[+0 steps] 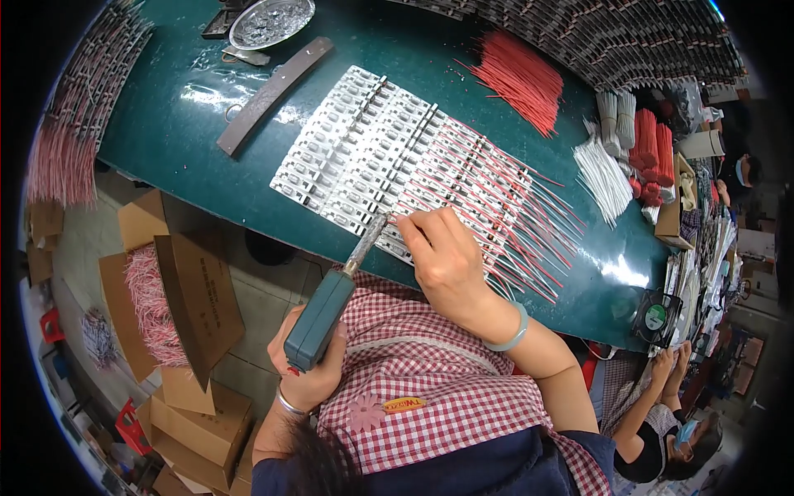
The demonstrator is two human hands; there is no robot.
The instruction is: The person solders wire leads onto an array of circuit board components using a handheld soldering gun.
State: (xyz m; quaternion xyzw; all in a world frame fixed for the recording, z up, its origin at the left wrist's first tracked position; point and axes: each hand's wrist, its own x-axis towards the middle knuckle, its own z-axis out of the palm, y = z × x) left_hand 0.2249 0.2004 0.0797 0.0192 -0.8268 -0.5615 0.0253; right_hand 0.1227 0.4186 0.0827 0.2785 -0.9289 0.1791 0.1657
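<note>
My left hand (pixel 312 364) is wrapped round the green handle of a soldering gun (pixel 318 318). Its long metal tip (pixel 368 240) points up and away, touching or just above the near edge of a panel of white plastic modules (pixel 331 157) set in rows. Beside the tip, my right hand (pixel 447 256) is closed in a pinch, with the end of a thin wire just showing at the fingertips; the rest is hidden by the hand. Many red and white wires (pixel 529 223) spread from the panel's right part, partly under my right hand.
A dark bar (pixel 277 95) and a metal dish (pixel 271 23) lie on the green table (pixel 190 157). Red wires (pixel 525 83) and white wires (pixel 604 178) are piled to the right, with a fan (pixel 656 317) nearby. Cardboard boxes (pixel 203 289) stand lower left. Another person's hands (pixel 668 368) show at lower right.
</note>
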